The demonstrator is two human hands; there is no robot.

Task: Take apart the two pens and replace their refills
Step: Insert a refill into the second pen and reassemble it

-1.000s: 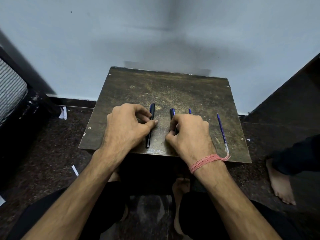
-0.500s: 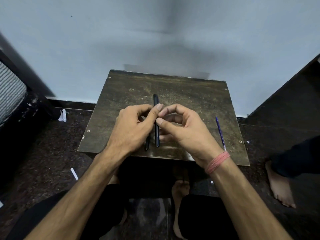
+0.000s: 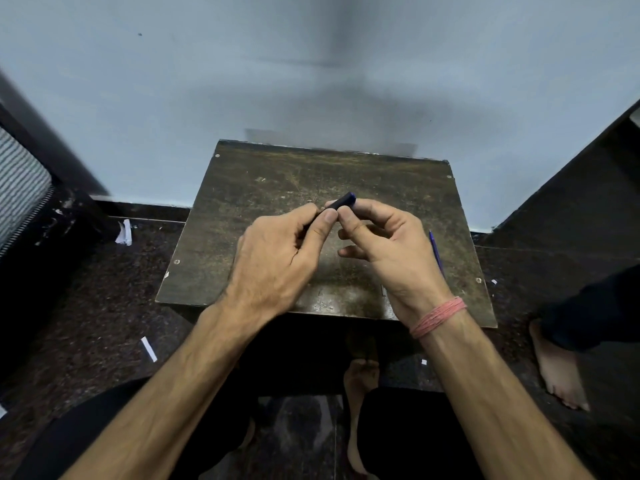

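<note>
You've lifted one pen (image 3: 341, 203) off the bench (image 3: 263, 188); left hand (image 3: 277, 258) and right hand (image 3: 388, 244) fingers now pinch it. Probably uncapping. Spare refill (image 3: 435, 251) lies untouched.

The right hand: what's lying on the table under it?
Under the right hand, a thin blue refill pokes out along its outer edge on the wooden table. Whatever else lies beneath the palm, including the second pen, is covered.

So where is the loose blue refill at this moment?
The blue refill lies on the table near its right edge, partly hidden behind the right hand.
</note>
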